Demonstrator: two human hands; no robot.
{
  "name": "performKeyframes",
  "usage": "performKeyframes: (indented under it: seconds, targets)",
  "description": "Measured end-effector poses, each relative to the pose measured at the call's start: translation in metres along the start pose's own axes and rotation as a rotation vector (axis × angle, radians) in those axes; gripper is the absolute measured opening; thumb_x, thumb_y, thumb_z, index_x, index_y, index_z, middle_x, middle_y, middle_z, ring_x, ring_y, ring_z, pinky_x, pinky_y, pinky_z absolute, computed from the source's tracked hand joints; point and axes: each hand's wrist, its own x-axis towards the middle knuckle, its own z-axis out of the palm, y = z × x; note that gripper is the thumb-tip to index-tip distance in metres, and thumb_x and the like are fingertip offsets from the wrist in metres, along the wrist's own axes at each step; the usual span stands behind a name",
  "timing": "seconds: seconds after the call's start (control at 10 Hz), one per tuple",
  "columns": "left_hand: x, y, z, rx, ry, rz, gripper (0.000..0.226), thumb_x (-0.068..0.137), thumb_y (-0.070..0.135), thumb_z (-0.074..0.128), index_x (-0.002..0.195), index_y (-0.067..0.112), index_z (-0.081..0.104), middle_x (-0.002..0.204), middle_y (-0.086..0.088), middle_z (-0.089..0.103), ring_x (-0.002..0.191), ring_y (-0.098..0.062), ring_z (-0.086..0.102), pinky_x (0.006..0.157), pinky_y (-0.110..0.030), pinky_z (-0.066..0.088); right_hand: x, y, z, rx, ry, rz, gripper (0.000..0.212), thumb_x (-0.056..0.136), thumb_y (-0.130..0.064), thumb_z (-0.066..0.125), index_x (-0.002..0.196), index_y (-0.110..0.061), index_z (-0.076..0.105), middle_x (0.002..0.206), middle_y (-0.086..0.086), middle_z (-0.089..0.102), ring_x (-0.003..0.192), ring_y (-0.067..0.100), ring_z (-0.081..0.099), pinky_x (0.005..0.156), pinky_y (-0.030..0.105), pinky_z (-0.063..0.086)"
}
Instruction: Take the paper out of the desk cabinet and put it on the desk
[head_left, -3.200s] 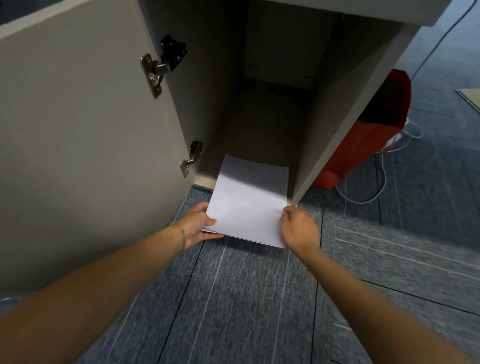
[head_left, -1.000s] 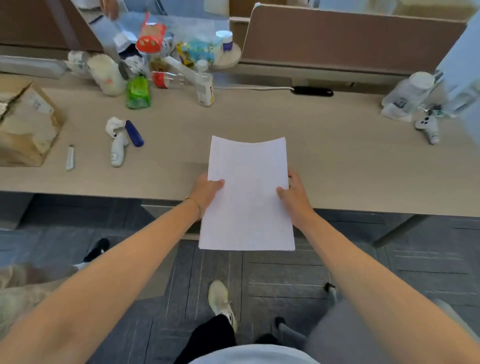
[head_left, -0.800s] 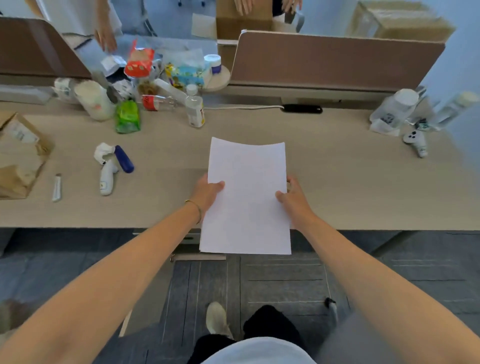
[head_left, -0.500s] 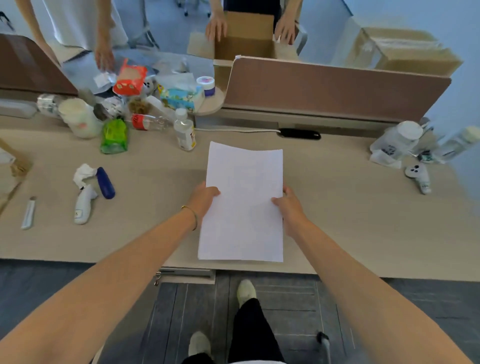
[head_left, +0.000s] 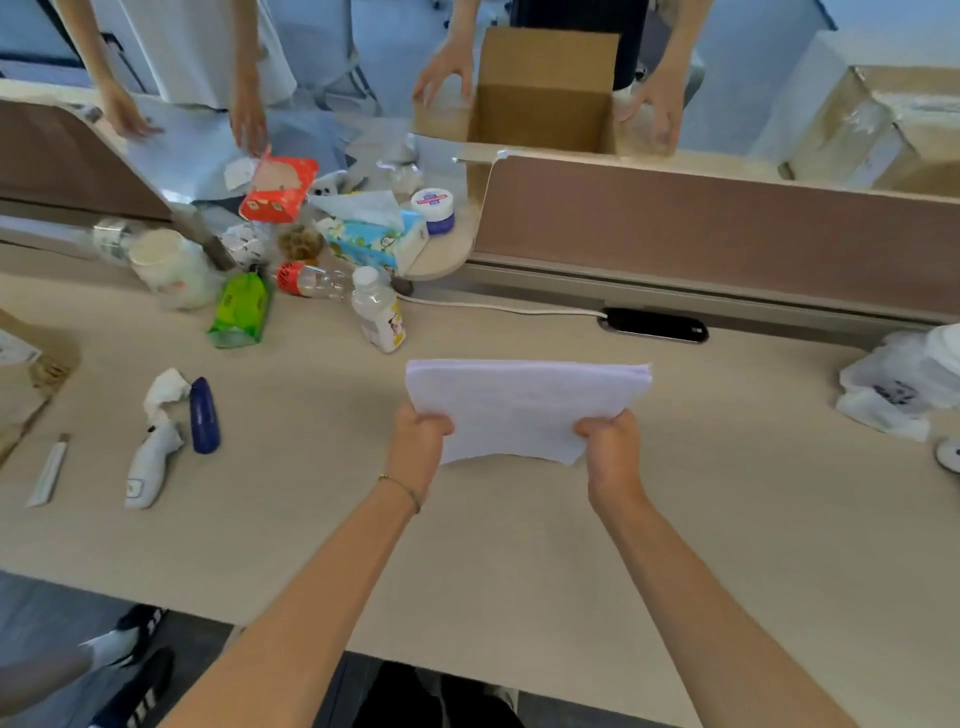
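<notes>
A white stack of paper (head_left: 524, 405) hangs over the middle of the light wooden desk (head_left: 727, 493), held by both hands at its near corners. My left hand (head_left: 418, 444) grips the near left corner and my right hand (head_left: 610, 449) grips the near right corner. The stack tilts, its far edge pointing away from me, and its near edge sags between my hands. I cannot tell whether its far edge touches the desk. The desk cabinet is out of view.
Left of the paper lie a small white bottle (head_left: 376, 312), a green packet (head_left: 239, 312), a blue tube (head_left: 203, 415) and a white handheld device (head_left: 148, 462). A brown divider (head_left: 727, 234) runs along the back. White bags (head_left: 904, 384) sit at right. Other people's hands work behind.
The paper has moved forward from the desk's front edge to above its middle and now tilts flatter. My hands slid to its near corners. The view has moved closer over the desk.
</notes>
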Motion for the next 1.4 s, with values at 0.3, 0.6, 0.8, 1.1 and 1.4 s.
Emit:
performKeyframes:
  seconds: [0.3, 0.6, 0.8, 1.1, 1.4]
  targets:
    - [0.026, -0.041, 0.004, -0.124, 0.125, -0.177, 0.026, 0.062, 0.008, 0.051, 0.086, 0.007, 0.061, 0.085, -0.008, 0.056, 0.08, -0.023, 0.05, 0.067, -0.031, 0.04, 0.008, 0.044, 0.017, 0.051, -0.02, 0.038, 0.019, 0.056, -0.001, 0.045, 0.069, -0.012, 0.054, 0.068, 0.002, 0.048, 0.057, 0.007, 0.042, 0.056, 0.028, 0.032]
    - [0.122, -0.027, 0.003, 0.084, 0.103, -0.245, 0.021, 0.092, -0.006, 0.039, 0.111, 0.003, 0.044, 0.092, -0.009, 0.049, 0.07, -0.017, 0.043, 0.06, -0.028, 0.036, 0.083, 0.032, 0.055, -0.105, -0.06, 0.353, 0.047, 0.082, 0.012, 0.036, 0.118, -0.003, 0.061, 0.088, 0.006, 0.062, 0.068, 0.02, 0.057, 0.054, 0.025, 0.043]
    - [0.179, -0.049, 0.001, 0.354, 0.164, -0.251, 0.02, 0.096, 0.002, 0.039, 0.11, 0.017, 0.039, 0.108, -0.01, 0.051, 0.094, -0.026, 0.05, 0.09, -0.039, 0.047, 0.131, 0.061, 0.084, -0.148, 0.008, 0.424, 0.026, 0.088, 0.007, 0.042, 0.11, 0.001, 0.055, 0.098, 0.012, 0.051, 0.071, 0.022, 0.044, 0.061, 0.028, 0.034]
    - [0.198, -0.071, 0.013, 0.146, 0.233, -0.297, 0.051, 0.084, 0.017, 0.04, 0.133, 0.005, 0.041, 0.101, -0.013, 0.055, 0.085, -0.024, 0.047, 0.078, -0.03, 0.037, 0.151, 0.092, 0.103, -0.137, 0.061, 0.343, 0.044, 0.079, 0.007, 0.042, 0.114, -0.004, 0.066, 0.095, 0.01, 0.067, 0.072, 0.023, 0.057, 0.064, 0.027, 0.045]
    - [0.18, -0.068, -0.003, 0.333, 0.22, -0.146, 0.05, 0.099, 0.014, 0.044, 0.149, 0.02, 0.039, 0.141, -0.013, 0.052, 0.128, -0.031, 0.051, 0.108, -0.037, 0.039, 0.135, 0.071, 0.081, -0.377, -0.063, 0.26, 0.061, 0.086, 0.006, 0.047, 0.142, -0.02, 0.051, 0.122, 0.01, 0.067, 0.098, 0.033, 0.065, 0.068, 0.035, 0.051]
